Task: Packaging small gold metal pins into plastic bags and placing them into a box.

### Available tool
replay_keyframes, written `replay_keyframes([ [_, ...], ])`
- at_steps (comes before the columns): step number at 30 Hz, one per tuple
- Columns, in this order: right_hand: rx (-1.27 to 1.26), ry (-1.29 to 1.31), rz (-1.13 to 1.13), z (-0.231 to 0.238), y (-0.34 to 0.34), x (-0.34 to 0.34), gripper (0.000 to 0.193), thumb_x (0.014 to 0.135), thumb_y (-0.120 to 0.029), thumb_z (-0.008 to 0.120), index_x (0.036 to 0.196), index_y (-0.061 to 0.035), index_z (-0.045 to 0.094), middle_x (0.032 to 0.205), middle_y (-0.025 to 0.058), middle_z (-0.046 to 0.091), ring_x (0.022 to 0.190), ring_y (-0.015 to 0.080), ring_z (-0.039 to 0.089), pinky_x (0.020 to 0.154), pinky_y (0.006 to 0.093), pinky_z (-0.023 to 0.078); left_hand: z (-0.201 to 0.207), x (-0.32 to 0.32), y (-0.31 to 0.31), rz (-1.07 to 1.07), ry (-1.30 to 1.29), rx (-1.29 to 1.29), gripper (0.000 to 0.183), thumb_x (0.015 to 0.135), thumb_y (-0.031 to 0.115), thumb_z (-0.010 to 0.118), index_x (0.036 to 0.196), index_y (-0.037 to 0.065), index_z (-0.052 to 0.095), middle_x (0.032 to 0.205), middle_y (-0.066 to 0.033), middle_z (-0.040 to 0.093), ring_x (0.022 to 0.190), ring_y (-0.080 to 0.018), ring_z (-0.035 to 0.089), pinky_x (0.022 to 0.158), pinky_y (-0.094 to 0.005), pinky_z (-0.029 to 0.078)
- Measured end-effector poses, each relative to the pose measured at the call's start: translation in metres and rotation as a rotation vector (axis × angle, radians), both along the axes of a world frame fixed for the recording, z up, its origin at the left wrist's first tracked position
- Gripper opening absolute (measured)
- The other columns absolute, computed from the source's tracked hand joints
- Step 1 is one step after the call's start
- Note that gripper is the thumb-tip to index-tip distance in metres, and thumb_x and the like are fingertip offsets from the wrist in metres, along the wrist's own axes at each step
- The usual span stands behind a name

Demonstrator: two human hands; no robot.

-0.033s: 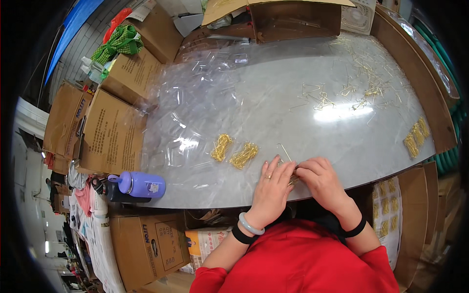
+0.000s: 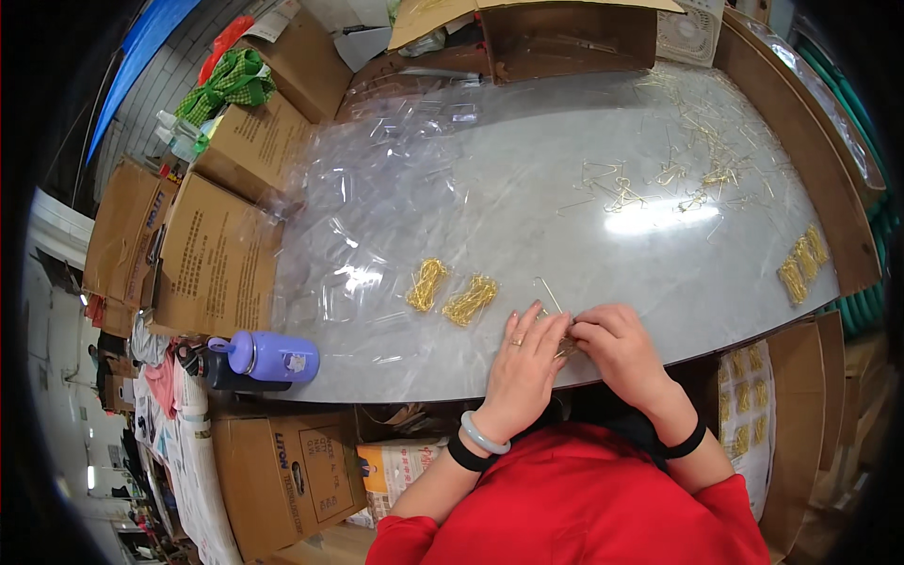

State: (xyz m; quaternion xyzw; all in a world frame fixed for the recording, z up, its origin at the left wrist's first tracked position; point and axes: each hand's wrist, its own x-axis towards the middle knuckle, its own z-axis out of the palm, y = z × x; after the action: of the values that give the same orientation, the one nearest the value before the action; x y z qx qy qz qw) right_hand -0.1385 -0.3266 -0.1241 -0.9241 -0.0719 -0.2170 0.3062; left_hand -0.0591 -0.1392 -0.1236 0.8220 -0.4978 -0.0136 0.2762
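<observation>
Two hands (image 2: 524, 365) (image 2: 617, 353) near two gold bundles (image 2: 427, 284) (image 2: 471, 300)

Thin bent wire (image 2: 552, 294) — partly hidden

Printed lettering stands on the brown cartons (image 2: 222, 256) and a white-orange packet (image 2: 403, 468).

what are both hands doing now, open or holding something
Left hand: extended beside gold wire; hold cannot be told.
Right hand: curled beside it; hold cannot be told.
</observation>
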Motion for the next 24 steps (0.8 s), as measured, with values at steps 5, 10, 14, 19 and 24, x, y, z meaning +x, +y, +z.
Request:
replay_keyframes([
  [5, -0.081, -0.022, -0.132, 0.016, 0.009, 0.009, 0.042, 0.09, -0.013, 0.068, 0.129, -0.0024, 0.055, 0.121, 0.0128, 0.062, 0.117, 0.0348, 0.057, 0.108, 0.0454, 0.042, 0.0, -0.002, 0.001, 0.019, 0.231, -0.154, 0.077, 0.086, -0.002, 0.065, 0.154, 0.002, 0.031, 0.153, -0.0229, 0.038, 0.142, -0.0436, 0.036, 0.116, -0.0525, 0.033],
  [10, -0.004, 0.224, 0.24, 0.021, 0.002, 0.021, 0.062, 0.085, -0.016, 0.075, 0.138, -0.0024, 0.048, 0.128, 0.0181, 0.059, 0.128, 0.0359, 0.052, 0.114, 0.0505, 0.036, -0.002, -0.003, 0.0, 0.106, 0.165, -0.236, 0.084, 0.086, -0.004, 0.065, 0.158, 0.001, 0.02, 0.155, -0.025, 0.035, 0.144, -0.0443, 0.032, 0.117, -0.0521, 0.031],
  [14, 0.253, 0.257, 0.29, 0.02, -0.008, 0.013, 0.067, 0.08, -0.02, 0.08, 0.137, -0.0033, 0.051, 0.129, 0.0178, 0.059, 0.13, 0.0353, 0.051, 0.118, 0.0532, 0.032, -0.009, -0.002, 0.002, 0.103, 0.051, -0.051, 0.081, 0.09, 0.008, 0.068, 0.156, -0.003, 0.021, 0.153, -0.0255, 0.036, 0.144, -0.0456, 0.032, 0.118, -0.0567, 0.027],
  [19, 0.022, 0.093, 0.068, 0.029, -0.017, -0.019, 0.059, 0.076, -0.016, 0.081, 0.128, -0.0035, 0.056, 0.117, 0.0121, 0.062, 0.115, 0.0339, 0.057, 0.106, 0.0499, 0.041, 0.003, -0.006, 0.002, -0.008, -0.001, -0.029, 0.072, 0.094, 0.017, 0.067, 0.152, -0.005, 0.03, 0.15, -0.0247, 0.039, 0.143, -0.0447, 0.034, 0.119, -0.059, 0.024],
  [24, -0.095, 0.063, -0.145, 0.014, 0.002, -0.017, 0.056, 0.072, -0.01, 0.08, 0.123, -0.0046, 0.061, 0.118, 0.0103, 0.061, 0.11, 0.0313, 0.057, 0.098, 0.0455, 0.045, 0.005, -0.01, -0.01, -0.006, -0.027, -0.044, 0.064, 0.093, 0.015, 0.066, 0.147, -0.005, 0.039, 0.145, -0.022, 0.044, 0.14, -0.043, 0.037, 0.118, -0.0572, 0.028],
])
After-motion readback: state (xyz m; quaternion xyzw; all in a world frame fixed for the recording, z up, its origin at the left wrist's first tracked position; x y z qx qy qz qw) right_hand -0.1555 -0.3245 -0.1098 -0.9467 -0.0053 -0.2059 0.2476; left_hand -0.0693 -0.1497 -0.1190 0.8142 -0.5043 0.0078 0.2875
